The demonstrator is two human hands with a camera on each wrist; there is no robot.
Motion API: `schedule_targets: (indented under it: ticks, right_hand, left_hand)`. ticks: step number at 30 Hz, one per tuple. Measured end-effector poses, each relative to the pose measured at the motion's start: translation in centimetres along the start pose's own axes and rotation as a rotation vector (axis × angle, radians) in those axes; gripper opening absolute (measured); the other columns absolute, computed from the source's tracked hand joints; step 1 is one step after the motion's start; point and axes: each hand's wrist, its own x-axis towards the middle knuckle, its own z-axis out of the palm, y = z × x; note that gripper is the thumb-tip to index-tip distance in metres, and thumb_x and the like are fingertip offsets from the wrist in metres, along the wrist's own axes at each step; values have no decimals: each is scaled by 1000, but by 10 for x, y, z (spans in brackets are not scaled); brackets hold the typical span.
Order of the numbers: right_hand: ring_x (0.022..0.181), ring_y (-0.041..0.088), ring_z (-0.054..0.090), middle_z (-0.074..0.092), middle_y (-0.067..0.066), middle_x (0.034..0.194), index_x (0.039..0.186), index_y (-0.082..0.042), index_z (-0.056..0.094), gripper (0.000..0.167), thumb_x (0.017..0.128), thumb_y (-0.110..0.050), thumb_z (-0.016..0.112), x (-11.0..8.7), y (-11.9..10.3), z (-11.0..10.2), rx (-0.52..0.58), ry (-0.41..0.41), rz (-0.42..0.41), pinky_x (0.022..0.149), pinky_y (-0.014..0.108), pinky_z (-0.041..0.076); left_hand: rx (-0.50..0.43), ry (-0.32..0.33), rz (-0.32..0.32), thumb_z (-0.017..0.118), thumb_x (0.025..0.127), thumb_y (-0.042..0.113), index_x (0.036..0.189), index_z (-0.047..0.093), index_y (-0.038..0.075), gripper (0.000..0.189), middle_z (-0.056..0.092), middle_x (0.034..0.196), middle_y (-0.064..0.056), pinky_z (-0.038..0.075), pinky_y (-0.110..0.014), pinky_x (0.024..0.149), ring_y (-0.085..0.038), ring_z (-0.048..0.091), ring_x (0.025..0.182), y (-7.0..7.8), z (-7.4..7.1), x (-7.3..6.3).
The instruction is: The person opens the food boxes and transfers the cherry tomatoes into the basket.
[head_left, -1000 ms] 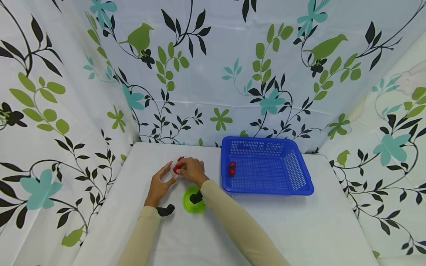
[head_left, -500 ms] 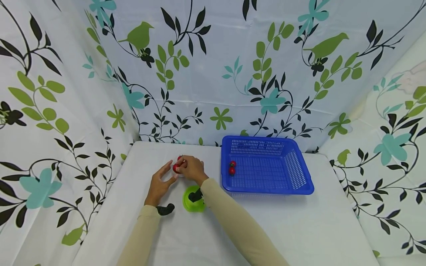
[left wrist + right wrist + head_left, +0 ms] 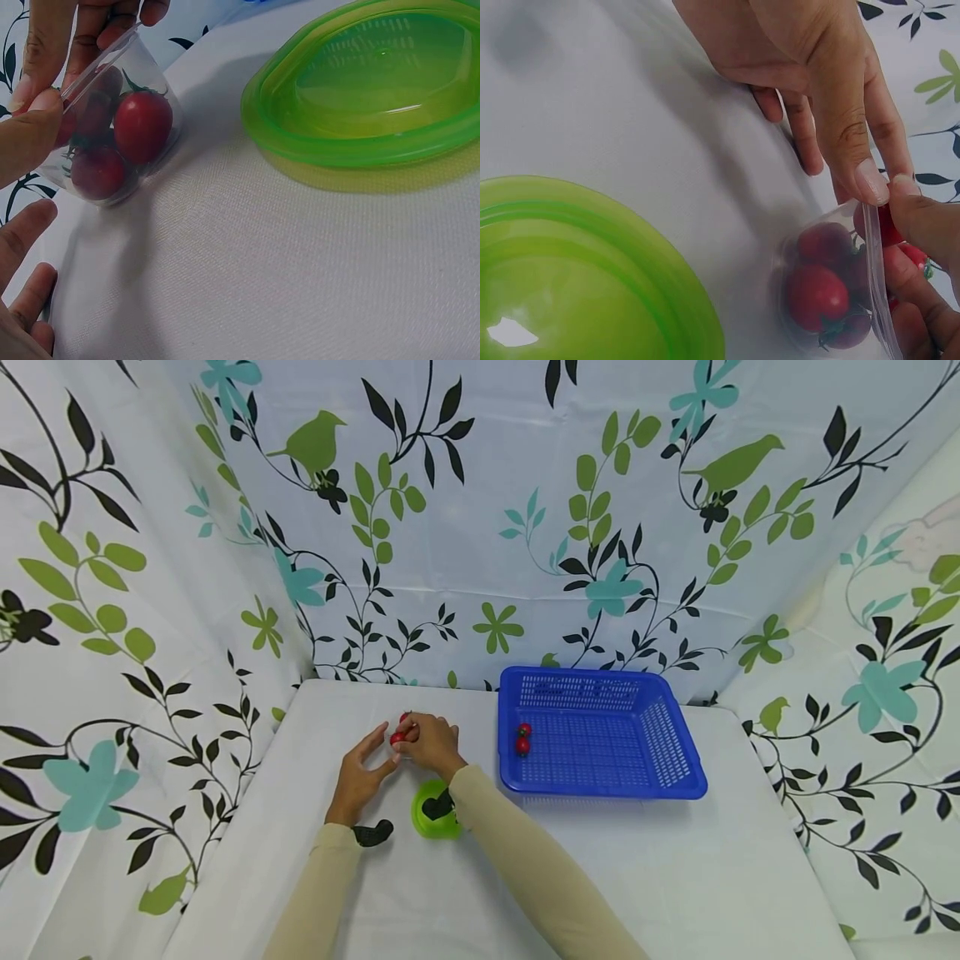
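A small clear plastic cup (image 3: 161, 112) holds several red cherry tomatoes (image 3: 817, 296). My left hand (image 3: 357, 779) curves round its near left side, with the thumb (image 3: 870, 180) against the rim and the index finger on the far side. From the right, my right hand (image 3: 433, 745) reaches over the cup's mouth. Its thumb and fingers pinch a cherry tomato (image 3: 397, 738) at the rim. One more tomato (image 3: 405, 717) shows just past the right fingers. The right knuckles hide part of the cup in the head view.
A shallow translucent green dish (image 3: 360, 97) lies on the white tablecloth (image 3: 405, 893) below the right wrist. Right of the hands stands a blue perforated basket (image 3: 678, 718) with two tomatoes (image 3: 522, 739) at its left side. A patterned curtain (image 3: 480, 568) hangs behind the table.
The right hand shifts only slightly at the cup's mouth, and the pinched tomato moves a little with it. My left hand stays put around the cup.
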Motion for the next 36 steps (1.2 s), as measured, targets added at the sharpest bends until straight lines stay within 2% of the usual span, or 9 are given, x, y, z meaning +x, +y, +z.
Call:
schedule_targets:
  ticks: [6, 12, 19, 21, 26, 36]
  right_hand:
    - [98, 12, 63, 75, -11, 96, 115, -26, 76, 29, 90, -36, 87, -2, 5, -4, 24, 1, -20, 92, 40, 39]
    - [96, 10, 65, 75, -11, 95, 113, -26, 76, 29, 88, -33, 88, -2, 13, -8, 101, 2, -45, 96, 42, 40]
    - [100, 10, 68, 77, -11, 101, 115, -28, 76, 23, 93, -30, 84, -2, 15, -16, 144, 22, -89, 102, 41, 44]
    - [100, 10, 68, 78, -8, 103, 116, -28, 75, 23, 94, -28, 83, -2, 13, -21, 166, 21, -101, 100, 36, 49]
    - [93, 10, 66, 79, -2, 107, 118, -24, 76, 24, 95, -21, 83, -3, 9, -36, 242, 22, -132, 78, 23, 57]
    - [104, 16, 72, 78, 1, 115, 120, -22, 76, 26, 96, -14, 80, -4, 11, -65, 271, 51, -112, 86, 26, 64]
  left_hand:
    - [-14, -1, 6, 80, 97, 32, 162, 46, 25, 74, 46, 167, -16, 10, -68, 133, -31, 26, 165, 0, 4, 0]
    - [-26, -4, 12, 81, 96, 32, 162, 47, 25, 75, 46, 167, -15, 10, -67, 134, -31, 26, 164, 2, 5, -1]
    - [-2, -5, 1, 80, 97, 34, 164, 44, 25, 76, 45, 168, -14, 11, -67, 134, -32, 25, 165, 1, 3, 0]
    - [7, -5, -7, 80, 97, 35, 164, 44, 25, 77, 44, 168, -14, 11, -68, 133, -33, 25, 165, 1, 3, 0]
    - [19, 1, 1, 80, 97, 33, 164, 44, 24, 76, 44, 169, -13, 12, -68, 133, -33, 26, 164, 0, 2, 2]
    - [21, 4, -22, 80, 97, 36, 164, 43, 30, 77, 43, 170, -10, 11, -69, 133, -33, 24, 165, -4, 1, 4]
